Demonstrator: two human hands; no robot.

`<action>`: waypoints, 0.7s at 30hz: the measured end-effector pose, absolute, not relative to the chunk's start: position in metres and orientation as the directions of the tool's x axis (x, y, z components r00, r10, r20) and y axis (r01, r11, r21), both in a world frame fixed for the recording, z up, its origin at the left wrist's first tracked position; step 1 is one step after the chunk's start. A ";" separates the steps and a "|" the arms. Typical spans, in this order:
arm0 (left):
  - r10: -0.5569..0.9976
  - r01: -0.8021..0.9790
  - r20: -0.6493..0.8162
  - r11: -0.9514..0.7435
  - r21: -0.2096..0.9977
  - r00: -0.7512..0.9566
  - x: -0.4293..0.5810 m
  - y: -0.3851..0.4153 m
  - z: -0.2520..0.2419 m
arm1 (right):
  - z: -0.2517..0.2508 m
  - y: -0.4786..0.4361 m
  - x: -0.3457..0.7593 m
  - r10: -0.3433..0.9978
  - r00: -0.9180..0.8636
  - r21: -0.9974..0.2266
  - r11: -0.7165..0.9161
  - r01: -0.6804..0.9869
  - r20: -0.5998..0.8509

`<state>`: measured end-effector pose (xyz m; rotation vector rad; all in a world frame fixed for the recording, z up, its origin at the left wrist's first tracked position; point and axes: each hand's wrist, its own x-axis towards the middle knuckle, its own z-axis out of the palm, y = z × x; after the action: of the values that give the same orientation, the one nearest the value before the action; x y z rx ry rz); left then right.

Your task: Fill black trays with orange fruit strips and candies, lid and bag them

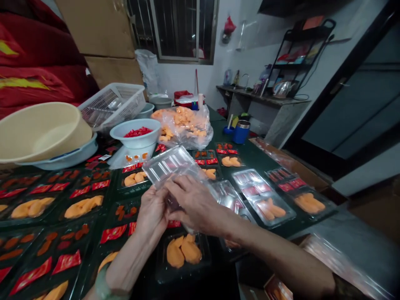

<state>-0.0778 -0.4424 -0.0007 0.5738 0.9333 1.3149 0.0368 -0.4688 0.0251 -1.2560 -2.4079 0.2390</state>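
As fingers [176, 189] curl, both hands [152, 212] [198, 204] grip clear plastic [170, 161]

My left hand [153, 208] and right hand [196, 202] hold a lid [168, 164] above one tray [183, 273]. Filled trays [78, 220] lie left, lidded trays [281, 217] right. Beyond my hands stand a bowl [117, 133] holding packets [138, 132], then, rightward, a bag [203, 135] and a mug [241, 133].

A clear plastic lid [170, 160], rectangular and moulded with raised panels, tilts above the table [251, 158], inward from its near edge. The left hand [153, 210] and right hand [193, 204] hold and partly hide its near portion. Below, by the table's near edge, a compartmented tray [204, 250] lies flat, carrying plump orange pieces [184, 251].
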 end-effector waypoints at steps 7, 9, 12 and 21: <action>0.990 -0.545 -0.134 0.140 0.827 0.052 -0.068 -0.428 0.001 | 0.033 -0.460 0.045 0.842 -0.404 -0.364 0.524 0.770 0.359; 0.991 -0.531 -0.116 0.134 0.837 0.067 -0.069 -0.421 0.002 | 0.044 -0.454 0.066 0.886 -0.285 -0.413 0.429 0.803 0.365; 0.989 -0.476 -0.146 0.142 0.868 0.028 -0.084 -0.409 0.008 | 0.060 -0.429 0.123 0.902 0.028 -0.557 0.241 0.795 0.431; 0.926 -0.310 -0.263 0.176 0.934 -0.269 -0.169 -0.411 0.028 | -0.016 -0.307 0.275 0.854 0.521 -0.963 -0.129 0.238 0.014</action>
<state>-0.1695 -0.4112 0.0285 0.6687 1.3075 1.3753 0.2749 -0.3072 -0.0164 -1.6546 -0.9401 0.6944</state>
